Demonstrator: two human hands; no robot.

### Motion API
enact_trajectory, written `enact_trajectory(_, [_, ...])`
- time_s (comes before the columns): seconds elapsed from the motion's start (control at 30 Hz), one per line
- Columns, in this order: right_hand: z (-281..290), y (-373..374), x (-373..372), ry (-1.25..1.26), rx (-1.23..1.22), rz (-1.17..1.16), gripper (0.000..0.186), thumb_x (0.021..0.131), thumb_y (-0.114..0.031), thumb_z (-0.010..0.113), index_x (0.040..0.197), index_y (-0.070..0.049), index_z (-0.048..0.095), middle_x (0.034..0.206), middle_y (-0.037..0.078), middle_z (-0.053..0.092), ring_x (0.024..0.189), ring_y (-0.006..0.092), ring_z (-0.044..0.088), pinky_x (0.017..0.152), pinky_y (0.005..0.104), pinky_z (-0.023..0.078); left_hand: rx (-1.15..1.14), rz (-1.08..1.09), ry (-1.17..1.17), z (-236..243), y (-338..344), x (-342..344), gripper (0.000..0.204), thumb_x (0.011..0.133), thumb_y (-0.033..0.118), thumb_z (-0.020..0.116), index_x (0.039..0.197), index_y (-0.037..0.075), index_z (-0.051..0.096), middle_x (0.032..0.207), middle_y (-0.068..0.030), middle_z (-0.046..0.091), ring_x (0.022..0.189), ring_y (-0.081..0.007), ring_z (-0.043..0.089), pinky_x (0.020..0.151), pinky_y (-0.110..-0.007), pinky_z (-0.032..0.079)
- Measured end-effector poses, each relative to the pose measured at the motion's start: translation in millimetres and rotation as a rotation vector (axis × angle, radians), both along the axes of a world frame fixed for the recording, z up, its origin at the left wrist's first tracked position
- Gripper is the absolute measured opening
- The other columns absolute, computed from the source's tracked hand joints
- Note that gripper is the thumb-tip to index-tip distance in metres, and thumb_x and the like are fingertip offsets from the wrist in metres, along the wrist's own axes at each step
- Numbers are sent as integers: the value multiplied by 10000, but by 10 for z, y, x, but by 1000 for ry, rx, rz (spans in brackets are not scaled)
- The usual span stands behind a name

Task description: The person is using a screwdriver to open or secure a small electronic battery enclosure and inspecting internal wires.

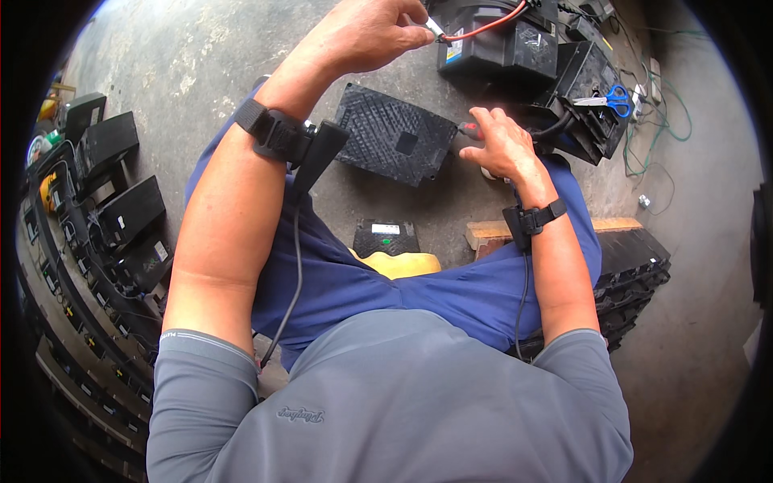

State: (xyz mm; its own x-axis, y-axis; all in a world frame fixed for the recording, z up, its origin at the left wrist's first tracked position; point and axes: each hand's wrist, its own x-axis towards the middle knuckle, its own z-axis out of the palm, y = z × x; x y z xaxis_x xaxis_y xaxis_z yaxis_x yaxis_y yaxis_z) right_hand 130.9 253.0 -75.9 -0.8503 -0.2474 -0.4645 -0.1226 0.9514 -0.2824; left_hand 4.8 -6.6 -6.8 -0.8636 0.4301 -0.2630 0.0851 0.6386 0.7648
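My left hand [386,32], at the top, pinches a small white connector [436,30] on a red cable [483,26], beside a black cased unit [515,56]. My right hand [503,149] has its fingers apart over a red-and-black tool handle [469,129]; whether they touch it is unclear. Between my arms a black ridged rectangular cover or case [386,129] lies on the concrete. Blue-handled scissors [617,101] rest on the black equipment to the right.
Black battery-like boxes with wires [133,209] line the left. A smaller black case [386,237] lies near a yellow pad [411,266] between my legs. A wooden board [604,224] and stacked black cases [632,266] are at right. Green cable [676,109] crosses the floor.
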Motion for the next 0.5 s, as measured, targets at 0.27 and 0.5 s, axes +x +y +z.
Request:
enact_trajectory(0.27, [-207, 69, 10, -46, 48, 6, 343, 856, -283, 686, 1121, -96, 575, 965, 192, 659, 965, 410, 641, 818, 498, 518, 10, -5, 5, 6, 9, -3, 379, 879, 266, 668, 1095, -45, 672, 958, -227, 717, 882, -314, 712, 788, -378, 561])
enact_trajectory(0.5, [-83, 55, 40, 117, -75, 40, 348, 834, -241, 705, 1130, -106, 581, 975, 156, 632, 991, 387, 628, 831, 492, 514, 14, -6, 22, 8, -6, 5, 376, 876, 266, 669, 1086, -46, 674, 962, -231, 715, 894, -321, 712, 793, -379, 563])
